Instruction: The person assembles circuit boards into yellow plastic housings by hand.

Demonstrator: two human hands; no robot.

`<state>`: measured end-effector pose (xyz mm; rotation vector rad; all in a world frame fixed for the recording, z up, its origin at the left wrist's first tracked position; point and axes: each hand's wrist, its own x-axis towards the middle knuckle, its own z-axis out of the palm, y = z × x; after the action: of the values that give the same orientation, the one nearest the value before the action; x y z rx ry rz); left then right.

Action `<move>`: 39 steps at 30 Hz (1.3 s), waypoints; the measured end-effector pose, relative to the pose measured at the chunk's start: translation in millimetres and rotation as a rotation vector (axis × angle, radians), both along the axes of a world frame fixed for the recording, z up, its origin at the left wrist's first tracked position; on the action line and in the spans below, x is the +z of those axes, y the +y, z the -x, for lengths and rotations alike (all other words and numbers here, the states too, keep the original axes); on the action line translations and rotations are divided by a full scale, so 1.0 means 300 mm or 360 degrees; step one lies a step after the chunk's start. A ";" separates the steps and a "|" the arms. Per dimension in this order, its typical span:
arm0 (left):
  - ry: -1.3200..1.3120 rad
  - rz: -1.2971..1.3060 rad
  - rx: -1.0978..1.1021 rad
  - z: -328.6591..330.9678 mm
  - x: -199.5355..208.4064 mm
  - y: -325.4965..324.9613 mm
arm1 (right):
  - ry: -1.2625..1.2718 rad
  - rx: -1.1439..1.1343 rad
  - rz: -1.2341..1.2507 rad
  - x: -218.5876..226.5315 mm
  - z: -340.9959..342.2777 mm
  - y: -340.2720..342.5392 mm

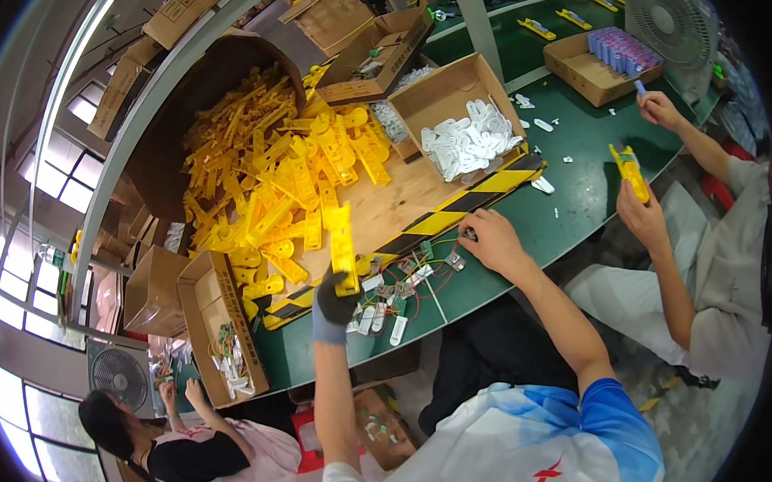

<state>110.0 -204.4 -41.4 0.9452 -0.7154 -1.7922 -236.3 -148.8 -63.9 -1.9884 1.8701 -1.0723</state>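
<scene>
My left hand (337, 305), in a dark-palmed grey glove, is closed around the lower end of a long yellow plastic shell (343, 246), held upright above the table edge. My bare right hand (498, 243) rests by the striped edge, its fingertips pinched on a small metallic part (469, 234) that they partly cover. Between my hands lies a cluster of small circuit boards (403, 289) with red, yellow and green wires. White oval plastic pieces (398, 330) lie among and below them on the green table.
Loose yellow shells (294, 171) are heaped on a wooden board edged with black-yellow tape (466, 212). A carton (451, 74) of white pieces stands behind; another carton (224, 328) is at left. At right, a co-worker's hand (640, 215) holds a yellow shell. Another person (192, 445) works at lower left.
</scene>
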 end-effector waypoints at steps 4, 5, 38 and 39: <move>0.0413 0.0100 0.0033 0.053 -0.038 0.283 | -0.0147 0.0121 0.0176 0.056 -0.040 -0.030; 0.0493 0.0126 0.0007 0.094 -0.050 0.338 | -0.0253 0.0122 0.0335 0.089 -0.046 -0.034; -0.0275 0.0688 -0.0187 0.414 0.051 0.353 | -0.0948 0.0408 0.0207 0.237 -0.105 0.241; -0.0286 0.0717 -0.0255 0.422 0.055 0.362 | -0.1051 0.0448 0.0095 0.221 -0.122 0.241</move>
<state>-16.5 -95.8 -25.0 0.7624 -1.2777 -1.5923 -199.7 -76.4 2.3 -1.5770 1.1920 -1.4689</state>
